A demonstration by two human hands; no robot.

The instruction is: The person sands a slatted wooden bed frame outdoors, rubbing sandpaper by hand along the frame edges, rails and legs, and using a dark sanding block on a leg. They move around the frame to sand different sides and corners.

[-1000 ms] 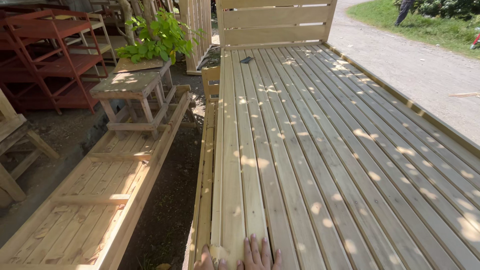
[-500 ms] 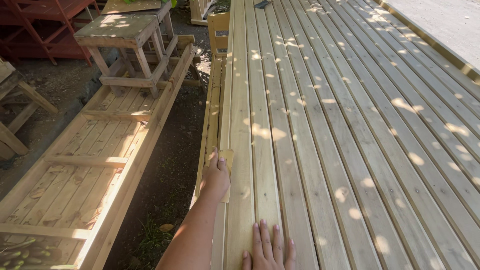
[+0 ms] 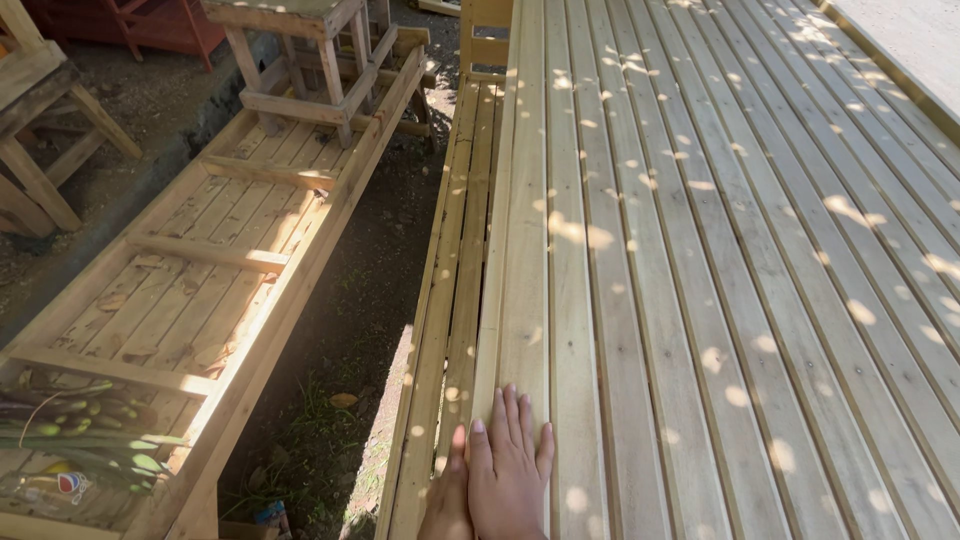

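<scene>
A large slatted deck panel of pale wood [image 3: 720, 260] fills the right side of the head view. My right hand [image 3: 512, 468] lies flat, palm down, on a plank near the panel's left edge, fingers stretched forward and holding nothing. My left hand [image 3: 446, 495] rests right beside it, touching it, over the panel's lower side rail [image 3: 450, 300]. It is only partly in view at the bottom edge, fingers pointing forward, with nothing visibly held.
A long wooden slatted frame [image 3: 200, 270] lies on the ground to the left, with a wooden stool [image 3: 300, 60] standing on its far end. Green stalks and a plastic bottle [image 3: 70, 450] lie on its near end. Bare soil [image 3: 350, 330] separates frame and deck.
My left arm, stretched forward to the deck's edge half a second ago, has drawn back beside my right hand. The camera has tilted further down and closer.
</scene>
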